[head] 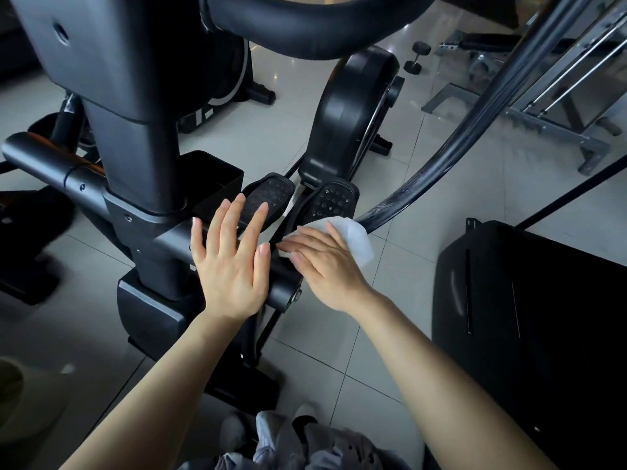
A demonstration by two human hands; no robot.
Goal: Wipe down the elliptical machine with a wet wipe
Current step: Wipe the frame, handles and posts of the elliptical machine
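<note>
Floor: pale glossy tiles, dark grout.
Room: gym; dumbbell upper right.
Elliptical machine: black, left-centre.
Left hand: fingers spread, flat on crossbar.
Right hand: flat, pressing wet wipe, centre.

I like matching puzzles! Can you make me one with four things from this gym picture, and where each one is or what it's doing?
Things:
1. wet wipe
2. left hand
3. dumbbell
4. right hand

Places or states:
A. lies on the tiled floor far behind the machine
B. fingers spread flat, holding nothing, over the black crossbar
C. white, peeking out from under a hand
D. presses down on the wipe, near the pedals

Pairs: 1-C, 2-B, 3-A, 4-D
</note>
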